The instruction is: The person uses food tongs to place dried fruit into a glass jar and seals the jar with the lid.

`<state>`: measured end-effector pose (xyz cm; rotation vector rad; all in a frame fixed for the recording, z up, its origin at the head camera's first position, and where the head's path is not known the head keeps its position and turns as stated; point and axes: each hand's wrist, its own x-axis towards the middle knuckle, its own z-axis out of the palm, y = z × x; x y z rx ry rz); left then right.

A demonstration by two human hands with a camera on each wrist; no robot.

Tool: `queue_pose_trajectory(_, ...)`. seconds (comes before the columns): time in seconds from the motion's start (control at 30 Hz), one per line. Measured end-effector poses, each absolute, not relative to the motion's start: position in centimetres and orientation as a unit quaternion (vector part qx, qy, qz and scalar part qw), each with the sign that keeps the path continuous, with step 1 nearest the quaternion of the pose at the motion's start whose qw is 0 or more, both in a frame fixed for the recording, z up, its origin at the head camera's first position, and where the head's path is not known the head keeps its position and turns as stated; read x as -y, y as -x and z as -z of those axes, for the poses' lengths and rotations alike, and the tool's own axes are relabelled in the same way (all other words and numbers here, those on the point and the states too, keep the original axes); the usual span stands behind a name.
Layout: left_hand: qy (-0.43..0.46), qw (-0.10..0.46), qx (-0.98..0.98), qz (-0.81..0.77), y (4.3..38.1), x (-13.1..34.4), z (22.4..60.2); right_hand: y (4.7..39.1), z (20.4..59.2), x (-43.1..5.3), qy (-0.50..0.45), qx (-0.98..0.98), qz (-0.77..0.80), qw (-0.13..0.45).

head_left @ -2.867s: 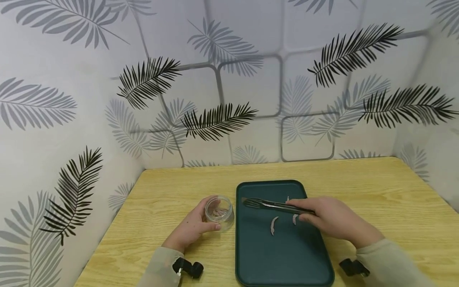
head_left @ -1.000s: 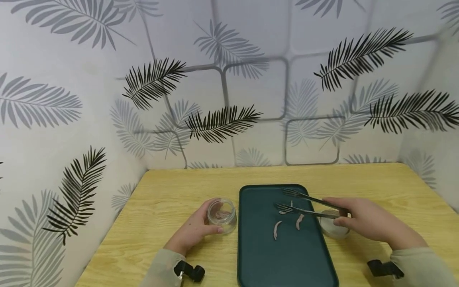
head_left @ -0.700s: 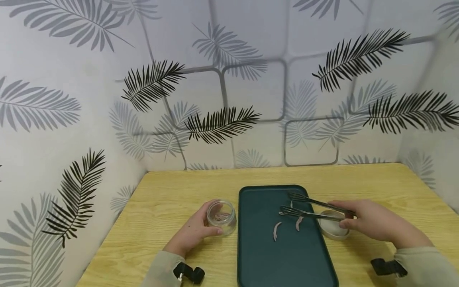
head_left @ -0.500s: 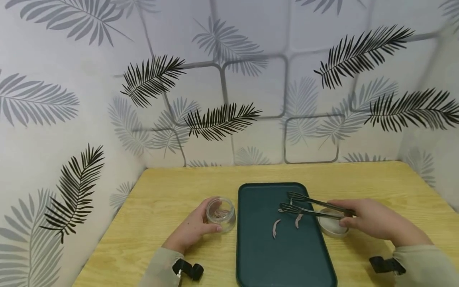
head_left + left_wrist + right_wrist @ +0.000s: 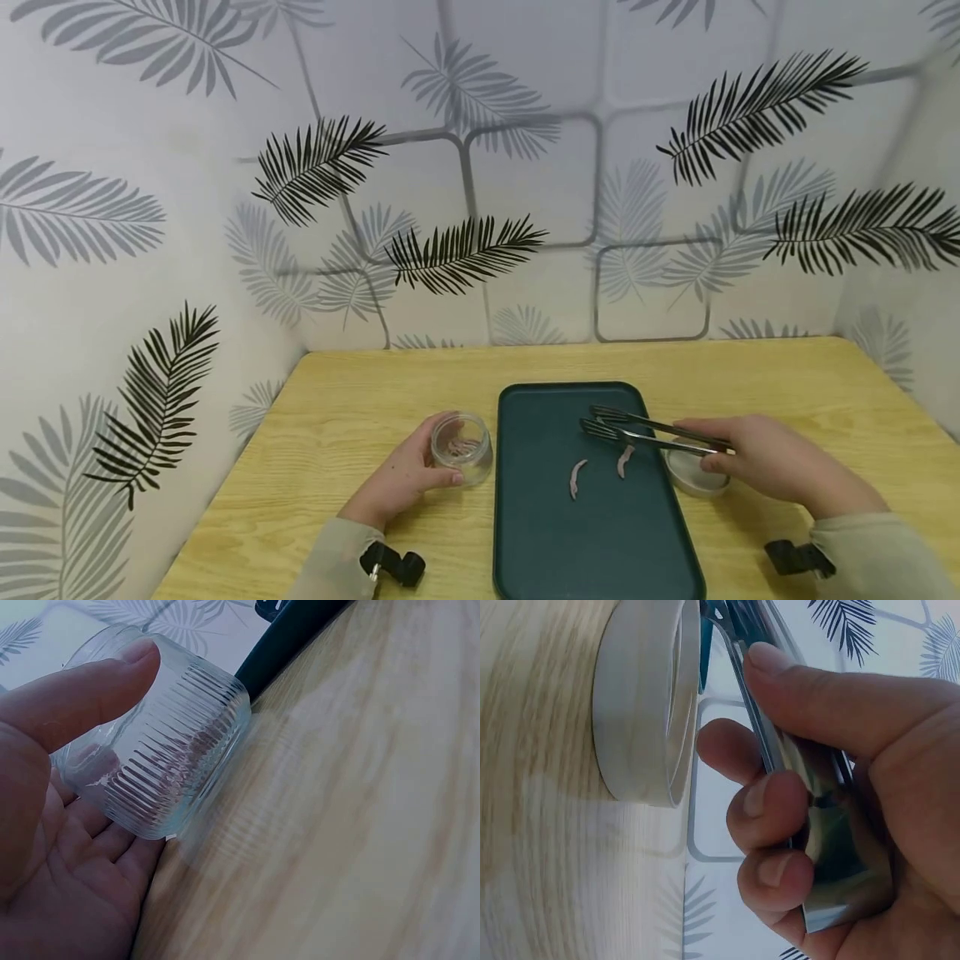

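My left hand (image 5: 403, 477) holds a clear glass jar (image 5: 480, 470) on the table, left of a dark green tray (image 5: 585, 550). In the left wrist view the jar's ribbed wall (image 5: 169, 761) shows, my thumb across its side near the mouth. Pinkish-grey strips lie inside it. My right hand (image 5: 772, 462) grips metal tongs (image 5: 652, 440), whose fork-like tips reach over the tray's far part, a little apart. One curved strip (image 5: 576, 479) lies mid-tray and another strip (image 5: 625, 462) just below the tongs. The tips overlap the spot where further small strips lay.
A round, shallow whitish dish or lid (image 5: 701, 490) stands against the tray's right edge, partly under the tongs and right hand. The wooden table (image 5: 375, 387) ends at a leaf-patterned wall (image 5: 525, 308) behind.
From close beside the jar, their tips together, the tongs have moved right and spread. In the last half second their tips have drawn nearer each other and shifted slightly left. The left hand stays still.
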<state>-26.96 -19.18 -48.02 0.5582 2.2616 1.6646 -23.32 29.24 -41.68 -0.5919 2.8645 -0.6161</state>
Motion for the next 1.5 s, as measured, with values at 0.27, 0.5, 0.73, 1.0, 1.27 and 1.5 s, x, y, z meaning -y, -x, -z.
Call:
queue_pose_trajectory(0.27, -0.186, 0.137, -0.783, -0.578, 27.1, 19.1, 47.8, 23.5, 41.7, -28.7, 0.203, -0.96, 0.187, 0.038)
queue_pose_trajectory(0.5, -0.186, 0.144, -0.782, -0.577, 27.1, 19.1, 47.8, 23.4, 41.9, -28.5, 0.202, -0.963, 0.176, 0.004)
queue_pose_trajectory(0.73, -0.188, 0.143, -0.778, -0.581, 27.2, 19.0, 47.8, 23.4, 41.6, -28.0, 0.209, -0.963, 0.166, -0.022)
queue_pose_trajectory(1.0, -0.184, 0.151, -0.776, -0.584, 26.9, 19.0, 47.8, 22.9, 41.3, -27.2, 0.206, -0.957, 0.201, -0.023)
queue_pose_trajectory(1.27, -0.191, 0.146, -0.778, -0.581, 26.9, 19.1, 47.8, 22.7, 40.8, -27.3, 0.21, -0.953, 0.218, 0.016)
queue_pose_trajectory(1.5, -0.19, 0.146, -0.776, -0.584, 26.8, 19.0, 47.8, 22.3, 40.3, -28.0, 0.222, -0.938, 0.246, 0.101)
